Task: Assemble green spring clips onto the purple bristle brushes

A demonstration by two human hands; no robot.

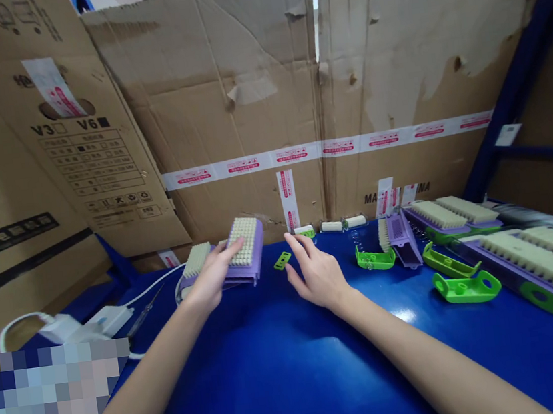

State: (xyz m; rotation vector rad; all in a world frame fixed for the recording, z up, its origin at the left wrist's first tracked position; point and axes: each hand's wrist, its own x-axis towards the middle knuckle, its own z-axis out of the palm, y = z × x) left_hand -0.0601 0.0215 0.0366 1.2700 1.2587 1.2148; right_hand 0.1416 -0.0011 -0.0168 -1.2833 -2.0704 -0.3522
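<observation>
My left hand [211, 275] grips a purple brush [245, 243] with cream bristles, its fingers over the bristle side. The brush is tilted up above the blue table, and other purple parts show partly behind it. Beside my wrist lies another block of cream bristles [197, 260], partly hidden. My right hand [318, 270] is open and holds nothing, with thumb and fingers apart. Just left of its fingertips lies a small flat green plate [282, 261] with holes. Behind those fingers sits a small white cylinder piece with a green part [304, 231].
Two more white cylinder pieces [332, 226] lie along the cardboard wall [245, 117]. On the right are green curved brackets [468, 287], an upended purple brush housing [402, 238] and larger purple-green brush heads [540, 262]. White adapters with cable [106, 320] and a screwdriver-like tool [143, 312] lie left.
</observation>
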